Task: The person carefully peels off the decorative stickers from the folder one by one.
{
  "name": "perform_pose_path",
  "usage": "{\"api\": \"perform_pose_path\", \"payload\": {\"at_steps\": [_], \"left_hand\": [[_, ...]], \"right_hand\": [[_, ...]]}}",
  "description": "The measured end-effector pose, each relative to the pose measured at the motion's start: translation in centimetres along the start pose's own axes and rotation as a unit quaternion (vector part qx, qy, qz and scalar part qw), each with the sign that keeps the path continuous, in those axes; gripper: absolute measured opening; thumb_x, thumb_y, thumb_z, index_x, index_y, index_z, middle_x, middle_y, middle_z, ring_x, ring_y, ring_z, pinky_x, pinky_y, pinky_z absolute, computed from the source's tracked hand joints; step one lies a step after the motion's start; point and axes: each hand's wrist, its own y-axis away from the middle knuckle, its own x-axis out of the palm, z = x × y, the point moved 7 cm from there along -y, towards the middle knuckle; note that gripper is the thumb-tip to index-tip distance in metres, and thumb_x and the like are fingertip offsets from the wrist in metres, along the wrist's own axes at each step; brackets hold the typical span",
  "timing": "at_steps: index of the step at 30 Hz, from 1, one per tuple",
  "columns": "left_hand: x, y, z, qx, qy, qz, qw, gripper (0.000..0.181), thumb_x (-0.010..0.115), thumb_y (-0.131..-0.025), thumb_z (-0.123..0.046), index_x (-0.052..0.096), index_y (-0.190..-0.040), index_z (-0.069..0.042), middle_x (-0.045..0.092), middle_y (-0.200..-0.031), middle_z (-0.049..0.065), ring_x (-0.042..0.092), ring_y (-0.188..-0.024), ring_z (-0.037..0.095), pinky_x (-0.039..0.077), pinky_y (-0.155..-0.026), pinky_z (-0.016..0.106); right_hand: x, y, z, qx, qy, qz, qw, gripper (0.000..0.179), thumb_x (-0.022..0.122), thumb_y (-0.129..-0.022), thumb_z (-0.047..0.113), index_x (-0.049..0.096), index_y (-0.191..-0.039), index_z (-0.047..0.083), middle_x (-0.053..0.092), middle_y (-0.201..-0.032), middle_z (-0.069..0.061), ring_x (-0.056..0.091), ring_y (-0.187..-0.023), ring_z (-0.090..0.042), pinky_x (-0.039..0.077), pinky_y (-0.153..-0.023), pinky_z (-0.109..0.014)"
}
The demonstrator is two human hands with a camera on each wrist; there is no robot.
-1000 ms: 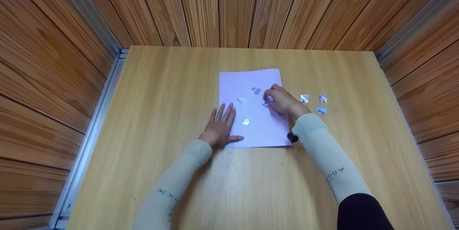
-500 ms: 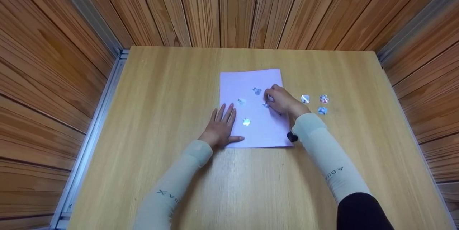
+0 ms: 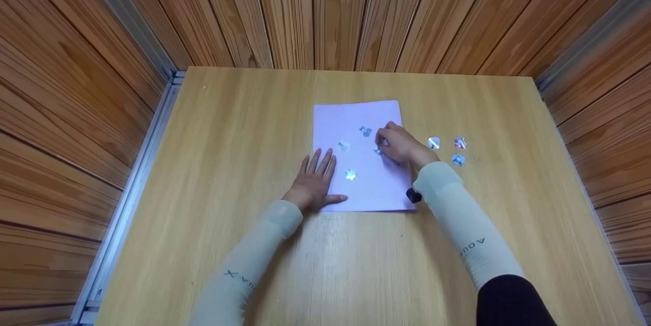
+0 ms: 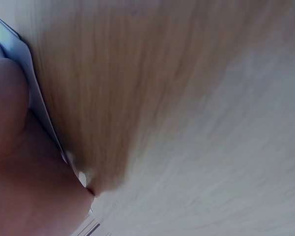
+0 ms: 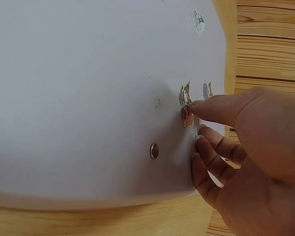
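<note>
A lilac sheet of paper (image 3: 374,196) lies on the table. My left hand (image 3: 314,182) rests on its left edge with fingers spread and straight. In the left wrist view only part of that hand (image 4: 37,187) shows beside the paper's edge. My right hand (image 3: 399,144) is over the right side of the paper. Its thumb presses a small shiny sticker (image 5: 185,96), while the other fingers rest bent on the paper, as the right wrist view shows. Other stickers on the sheet are a bow-shaped one (image 3: 365,131), a pale one (image 3: 344,146) and a flower-shaped one (image 3: 350,175).
Right of the paper lie three loose shiny pieces: a whitish one (image 3: 433,143), a reddish one (image 3: 460,143) and a blue one (image 3: 458,159). A small round metallic spot (image 5: 154,151) sits on the sheet near the right hand. Wood-panelled walls (image 3: 335,16) enclose the table.
The head view has tilted slightly, so everything sits a little lower in it. Both hands keep their places on the paper.
</note>
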Motion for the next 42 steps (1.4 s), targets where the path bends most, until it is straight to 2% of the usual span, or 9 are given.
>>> {"api": "perform_pose_path", "payload": {"at_steps": [9, 12, 16, 19, 28, 42], "left_hand": [[-0.22, 0.17, -0.24, 0.000, -0.003, -0.001, 1.0000, 0.103, 0.034, -0.094, -0.081, 0.007, -0.166, -0.011, -0.002, -0.173, 0.010, -0.003, -0.158, 0.038, 0.007, -0.126, 0.056], [0.37, -0.25, -0.13, 0.000, 0.002, -0.001, 1.0000, 0.104, 0.033, -0.094, -0.081, 0.005, -0.166, -0.011, -0.005, -0.173, 0.010, -0.006, -0.158, 0.038, 0.004, -0.126, 0.056], [0.62, -0.44, -0.02, 0.000, 0.016, 0.008, 0.9998, 0.105, 0.034, -0.094, -0.081, 0.003, -0.165, -0.010, -0.007, -0.173, 0.010, -0.008, -0.157, 0.037, 0.002, -0.126, 0.056], [0.15, -0.15, -0.03, -0.002, 0.019, 0.015, 0.9997, 0.106, 0.035, -0.094, -0.080, 0.003, -0.165, -0.010, -0.007, -0.173, 0.011, -0.008, -0.157, 0.037, 0.004, -0.126, 0.055], [0.09, -0.06, 0.03, -0.003, 0.018, 0.000, 0.9998, 0.104, 0.036, -0.094, -0.080, 0.005, -0.166, -0.011, -0.004, -0.173, 0.010, -0.005, -0.158, 0.037, 0.005, -0.126, 0.056], [0.08, -0.03, 0.04, 0.001, 0.016, -0.001, 0.9999, 0.104, 0.035, -0.094, -0.080, 0.005, -0.165, -0.010, -0.004, -0.173, 0.011, -0.005, -0.158, 0.038, 0.006, -0.126, 0.056]], "right_hand": [[0.02, 0.07, -0.25, 0.012, -0.005, -0.005, 0.9999, 0.020, 0.056, -0.104, 0.012, 0.065, -0.121, 0.005, 0.053, -0.122, -0.013, 0.054, -0.116, -0.033, 0.048, -0.104, -0.049], [-0.03, -0.03, -0.26, 0.012, -0.005, -0.011, 0.9999, 0.019, 0.057, -0.103, 0.012, 0.066, -0.119, 0.005, 0.053, -0.120, -0.013, 0.055, -0.114, -0.033, 0.049, -0.103, -0.049], [-0.26, -0.20, -0.04, -0.013, 0.009, -0.025, 0.9996, 0.014, 0.058, -0.101, 0.008, 0.067, -0.109, 0.001, 0.055, -0.112, -0.016, 0.056, -0.106, -0.034, 0.049, -0.098, -0.048], [-0.38, -0.31, 0.06, -0.023, 0.010, -0.031, 0.9992, 0.012, 0.059, -0.099, 0.007, 0.067, -0.104, 0.000, 0.055, -0.107, -0.017, 0.056, -0.101, -0.034, 0.049, -0.094, -0.048], [-0.33, -0.28, -0.01, 0.004, -0.014, -0.020, 0.9997, 0.016, 0.058, -0.102, 0.010, 0.069, -0.111, 0.003, 0.055, -0.110, -0.014, 0.056, -0.104, -0.032, 0.050, -0.095, -0.046], [-0.30, 0.05, -0.06, 0.012, -0.034, -0.012, 0.9993, 0.016, 0.057, -0.103, 0.012, 0.068, -0.111, 0.004, 0.056, -0.115, -0.014, 0.054, -0.108, -0.032, 0.048, -0.098, -0.048]]}}
